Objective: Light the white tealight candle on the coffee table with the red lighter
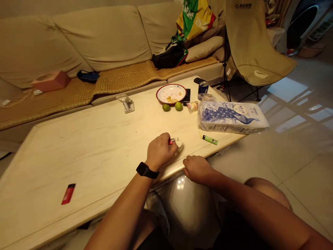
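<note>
Red black-ended item [68,194]: lying at left on the counter [85,149], slanting lengthwise away rightward.
Right hand [197,169]: resting at the counter's near edge, curling fingers into a loose fist, hiding any contents.
Left hand [160,151]: closing fingers firmly over a small red item [171,141], pointing its visible end rightward, hiding most of its length; crowding close against a white round item [178,144].
Green item [210,140]: lying to the right, slanting toward the edge.
Wrapped pack [232,117]: lying lengthwise, overhanging the right end.
Two limes [166,107]: sitting before a plate [161,90].
Can [203,88]: standing behind the pack.
</note>
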Tool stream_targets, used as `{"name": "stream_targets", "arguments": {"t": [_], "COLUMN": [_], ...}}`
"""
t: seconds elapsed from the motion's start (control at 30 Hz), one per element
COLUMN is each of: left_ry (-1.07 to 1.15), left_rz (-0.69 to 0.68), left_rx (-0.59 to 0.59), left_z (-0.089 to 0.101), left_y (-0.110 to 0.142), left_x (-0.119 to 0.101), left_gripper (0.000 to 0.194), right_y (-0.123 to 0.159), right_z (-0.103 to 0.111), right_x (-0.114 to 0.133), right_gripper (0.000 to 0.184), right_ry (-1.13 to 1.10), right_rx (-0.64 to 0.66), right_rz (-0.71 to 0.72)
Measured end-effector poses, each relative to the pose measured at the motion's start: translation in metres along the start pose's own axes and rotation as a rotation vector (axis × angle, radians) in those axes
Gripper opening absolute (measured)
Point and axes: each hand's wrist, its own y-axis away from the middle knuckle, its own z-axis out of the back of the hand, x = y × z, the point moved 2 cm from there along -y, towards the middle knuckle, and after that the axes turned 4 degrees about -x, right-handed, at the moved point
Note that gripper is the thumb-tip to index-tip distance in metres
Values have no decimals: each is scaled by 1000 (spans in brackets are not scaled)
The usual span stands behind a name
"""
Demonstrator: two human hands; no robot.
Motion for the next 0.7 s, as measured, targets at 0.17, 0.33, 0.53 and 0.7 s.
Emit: {"name": "stream_targets", "arguments": {"t": [0.17, 0.33, 0.53, 0.7], "left_ry": [-14, -17, 5, 41], "left_rz": [-7, 4, 12, 4], "left_rx": [12, 18, 7, 1], "left_z": [-4, -4, -3, -1], "left_y": [-4, -6, -4, -4], "left_x": [-4, -5, -4, -3], "left_gripper": [15, 15, 16, 15], "right_y": [1, 0, 0, 0], "right_z": [1, 0, -1, 1], "right_x": [0, -1, -1, -1], "right_gripper": [26, 26, 26, 27], "right_ry": [-10, -10, -8, -11], "right_rx": [-24, -21, -20, 8], "right_rz": [15, 17, 19, 5]}}
